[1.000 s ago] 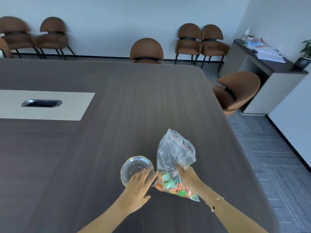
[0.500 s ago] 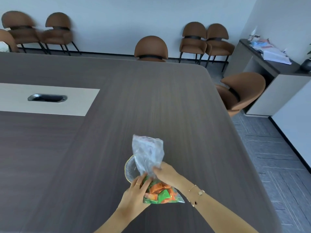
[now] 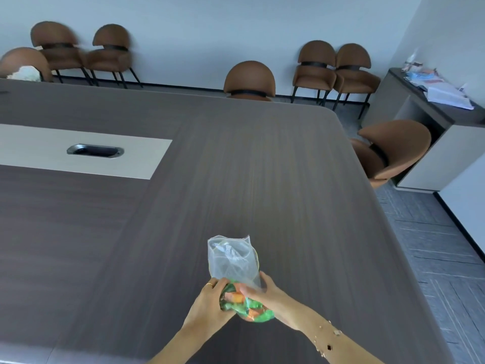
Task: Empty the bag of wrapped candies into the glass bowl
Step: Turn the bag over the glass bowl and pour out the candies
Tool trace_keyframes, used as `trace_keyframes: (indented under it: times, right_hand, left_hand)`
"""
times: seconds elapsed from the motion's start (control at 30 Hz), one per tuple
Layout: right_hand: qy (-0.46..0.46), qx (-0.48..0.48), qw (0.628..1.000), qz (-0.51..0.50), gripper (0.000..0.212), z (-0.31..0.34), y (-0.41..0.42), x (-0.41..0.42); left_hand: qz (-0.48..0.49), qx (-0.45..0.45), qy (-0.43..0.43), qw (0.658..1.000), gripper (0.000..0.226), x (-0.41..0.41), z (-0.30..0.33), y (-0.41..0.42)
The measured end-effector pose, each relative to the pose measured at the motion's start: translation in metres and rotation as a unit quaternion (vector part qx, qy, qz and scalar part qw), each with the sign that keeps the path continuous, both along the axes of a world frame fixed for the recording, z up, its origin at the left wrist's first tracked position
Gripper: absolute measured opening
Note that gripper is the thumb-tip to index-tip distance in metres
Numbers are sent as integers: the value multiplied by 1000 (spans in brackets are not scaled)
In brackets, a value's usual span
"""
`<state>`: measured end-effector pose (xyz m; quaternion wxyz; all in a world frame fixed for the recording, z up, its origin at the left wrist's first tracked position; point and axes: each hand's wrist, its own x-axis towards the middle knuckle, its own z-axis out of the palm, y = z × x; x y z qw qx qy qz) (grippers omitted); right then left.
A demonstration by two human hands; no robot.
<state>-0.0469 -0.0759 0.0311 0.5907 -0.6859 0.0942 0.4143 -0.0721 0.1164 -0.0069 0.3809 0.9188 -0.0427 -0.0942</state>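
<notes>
At the near edge of the big dark table [image 3: 236,166], both hands are now on the plastic bag [image 3: 232,261], which has swung left since a second ago and is lying right over the glass bowl [image 3: 256,254]. Back then the bag stood off to the right of the bowl and the left hand [image 3: 210,307] was just resting by the rim; now that hand is clamped on the lumpy end with the candies [image 3: 244,304], and the right hand [image 3: 267,299] is pinching the same end from the other side. The empty clear end points away from the person and covers the bowl, so only a sliver of yellowish rim peeks out on its right. I can't tell if the bag's mouth is open. The candies are all bunched at the near end between the hands, none in the bowl that I can see. So it looks like the setup for the tip, with the actual pour not done yet.
</notes>
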Motion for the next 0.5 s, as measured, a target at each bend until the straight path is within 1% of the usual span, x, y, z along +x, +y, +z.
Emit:
trace_keyframes:
  times: [0.03,0.1,0.2,0.27,0.3,0.33,0.43,0.5]
  right_hand:
    - [-10,17,1000,11,99,3,0,-2]
    - [-34,10,998,59,107,6,1,-5]
    - [-88,-66,984,141,124,2,4,-7]
    - [-153,-120,968,158,133,-4,5,-10]
    - [-178,-143,961,154,131,-4,4,-9]
    - [-199,-160,955,151,124,-1,4,-9]
    - [-252,-214,927,176,90,6,5,-7]
    - [-262,-235,918,184,71,7,6,-4]
  left_hand:
    - [7,-10,6,1000,30,1,2,0]
    - [-8,-11,18,1000,30,5,7,1]
    - [-42,-4,42,998,32,11,13,5]
    - [-44,-20,51,998,29,15,16,9]
    - [-46,-25,54,997,28,16,18,10]
    - [-50,-24,61,997,27,18,19,11]
    - [-62,-18,79,995,26,21,21,13]
    - [-62,-12,85,994,25,24,25,13]
